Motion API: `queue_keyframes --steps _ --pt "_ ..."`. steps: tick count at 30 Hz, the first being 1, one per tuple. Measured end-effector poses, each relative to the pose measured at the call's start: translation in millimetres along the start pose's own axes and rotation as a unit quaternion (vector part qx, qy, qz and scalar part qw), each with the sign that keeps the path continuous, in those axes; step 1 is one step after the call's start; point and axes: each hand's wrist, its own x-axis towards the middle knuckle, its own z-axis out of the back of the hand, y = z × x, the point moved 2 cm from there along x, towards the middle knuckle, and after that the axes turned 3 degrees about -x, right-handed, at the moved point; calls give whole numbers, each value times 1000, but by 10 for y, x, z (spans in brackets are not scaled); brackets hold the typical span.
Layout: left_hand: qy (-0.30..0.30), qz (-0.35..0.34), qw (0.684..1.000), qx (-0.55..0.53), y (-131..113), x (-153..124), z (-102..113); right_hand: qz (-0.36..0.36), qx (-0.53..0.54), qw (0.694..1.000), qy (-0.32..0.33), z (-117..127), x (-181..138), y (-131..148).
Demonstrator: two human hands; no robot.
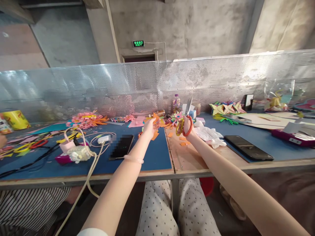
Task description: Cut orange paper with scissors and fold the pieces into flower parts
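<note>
My left hand (150,127) is closed on a piece of orange paper (156,117), whose pointed tip rises above the fingers. In my right hand (189,127) is a pair of scissors (188,105) with one orange and one yellow handle loop. Its metal blades point upward, away from the paper. Small orange paper scraps (183,143) lie on the table below the two hands. Just right of the scissors sits a crumpled white plastic bag (209,135). A pink paper flower (177,117) stands behind my right hand.
Two dark phones lie on the table, one left (124,146) and one right (248,147). A power strip with chargers (76,152) trails cables over the left edge. A perforated metal panel (209,77) borders the back. Another person's hand (2,141) shows at far left.
</note>
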Motion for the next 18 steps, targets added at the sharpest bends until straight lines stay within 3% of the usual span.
queue_keyframes --steps 5,9,13,18 --pt "-27 -10 1000 -4 -61 -32 0 44 -170 984 19 8 -66 -21" --pt "41 -22 991 128 -24 -86 -65 104 -270 956 -49 23 -36 -59" --pt "90 -77 935 333 132 -187 -113 143 -285 940 -118 110 35 -73" --pt "152 -60 905 393 348 -268 -167 119 -246 948 -164 223 64 -62"
